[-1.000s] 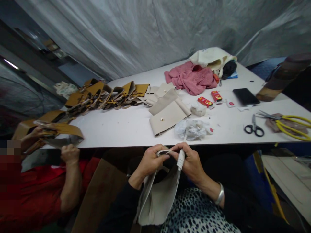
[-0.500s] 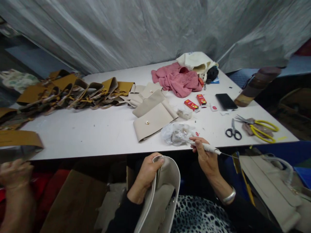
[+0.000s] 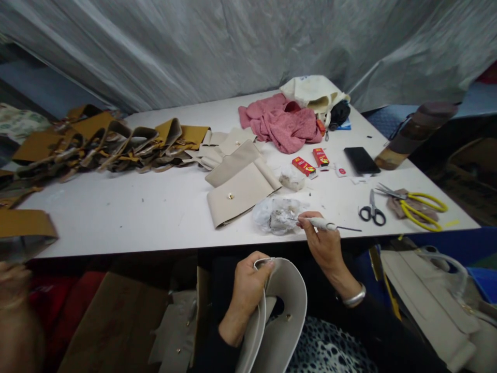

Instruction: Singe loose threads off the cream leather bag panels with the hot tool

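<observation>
My left hand (image 3: 248, 285) is closed on the curved edge of a beige bag piece (image 3: 283, 316) that I hold upright over my lap, below the table edge. My right hand (image 3: 320, 238) pinches a thin white-handled tool (image 3: 324, 224) at the table's near edge, its tip resting at a crumpled clear plastic bag (image 3: 276, 214). A wire runs right from the tool's handle. Flat beige bag flaps (image 3: 240, 189) with a metal snap lie just beyond the plastic bag.
The white table (image 3: 135, 207) carries a row of tan bag pieces (image 3: 112, 142) at left, a pink cloth (image 3: 283, 124), red boxes (image 3: 310, 161), a black phone (image 3: 361, 159), black scissors (image 3: 371, 210) and yellow-handled shears (image 3: 417, 204). Another person's hand (image 3: 15, 274) shows at far left.
My right hand left the bag piece, carried the white tool up to the table edge and brought its tip to the plastic bag. The view swung right, and the left hand kept the bag piece.
</observation>
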Demonstrator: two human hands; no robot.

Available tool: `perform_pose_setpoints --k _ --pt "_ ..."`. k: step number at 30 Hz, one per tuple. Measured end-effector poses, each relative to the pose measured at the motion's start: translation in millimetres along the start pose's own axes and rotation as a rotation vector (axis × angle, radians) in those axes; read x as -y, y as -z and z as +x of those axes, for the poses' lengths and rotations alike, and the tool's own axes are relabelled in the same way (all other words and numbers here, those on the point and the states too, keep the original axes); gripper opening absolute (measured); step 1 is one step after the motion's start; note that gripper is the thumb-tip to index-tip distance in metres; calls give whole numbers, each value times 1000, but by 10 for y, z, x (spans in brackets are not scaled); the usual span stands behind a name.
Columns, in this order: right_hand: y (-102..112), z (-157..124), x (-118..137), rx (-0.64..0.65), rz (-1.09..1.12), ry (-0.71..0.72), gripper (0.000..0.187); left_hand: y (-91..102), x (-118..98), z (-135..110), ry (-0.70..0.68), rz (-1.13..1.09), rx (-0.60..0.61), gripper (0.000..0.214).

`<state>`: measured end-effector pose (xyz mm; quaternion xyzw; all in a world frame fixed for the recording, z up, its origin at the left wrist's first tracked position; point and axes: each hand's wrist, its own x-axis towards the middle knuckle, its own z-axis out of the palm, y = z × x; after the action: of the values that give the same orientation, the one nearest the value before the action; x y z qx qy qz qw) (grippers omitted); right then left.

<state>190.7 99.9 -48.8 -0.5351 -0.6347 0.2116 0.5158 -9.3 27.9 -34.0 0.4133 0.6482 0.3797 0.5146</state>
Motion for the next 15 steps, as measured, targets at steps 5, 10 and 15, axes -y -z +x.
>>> perform_pose_setpoints --k 5,10,15 --pt "-4 74 4 36 -54 75 26 -76 1 -17 7 34 45 22" --pt "-26 157 64 119 -202 204 26 -109 -40 -23 22 75 10 19" --pt "-73 249 152 216 -472 323 33 -84 -47 -18 31 57 4 18"
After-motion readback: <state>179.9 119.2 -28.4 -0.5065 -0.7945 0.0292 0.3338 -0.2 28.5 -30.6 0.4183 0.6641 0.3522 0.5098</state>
